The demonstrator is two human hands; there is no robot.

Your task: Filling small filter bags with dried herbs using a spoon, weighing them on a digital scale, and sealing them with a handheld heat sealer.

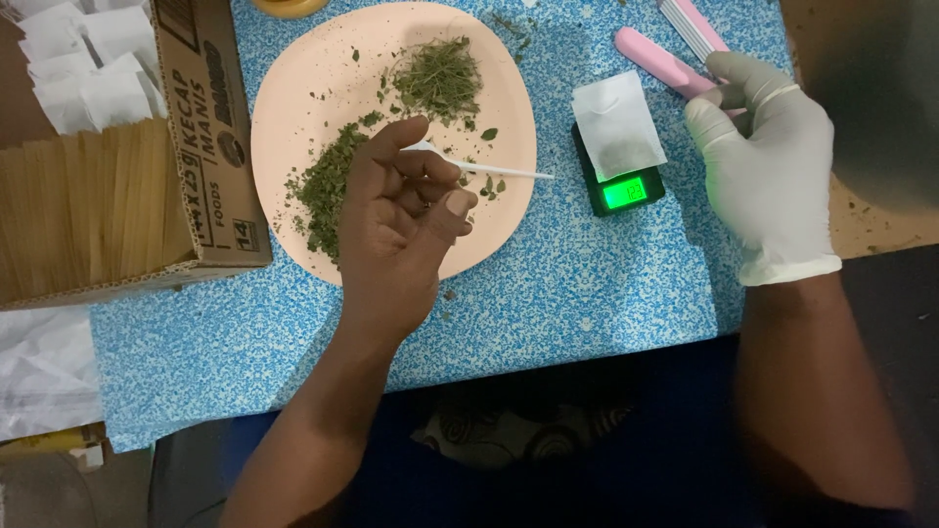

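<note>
My bare left hand [401, 210] holds a thin white plastic spoon [504, 172] over a pale pink plate [293, 88]. Two heaps of dried green herb lie on the plate: a stringy one [438, 78] at the top and a leafy one [326, 186] at the left, beside my hand. My right hand [768, 161] wears a white glove and is curled around the near end of a pink bar-shaped tool [657, 61]. Between the hands a small black pocket scale [618, 191] with a lit green display carries a small white paper sachet [617, 125].
A cardboard box [210, 147] at the left holds stacked tan envelopes [93, 210] and white sachets [83, 59]. The blue speckled tabletop [577, 284] ends near my body. A second pink-and-white bar [693, 24] lies at the top right; a yellow lid [289, 6] at the top edge.
</note>
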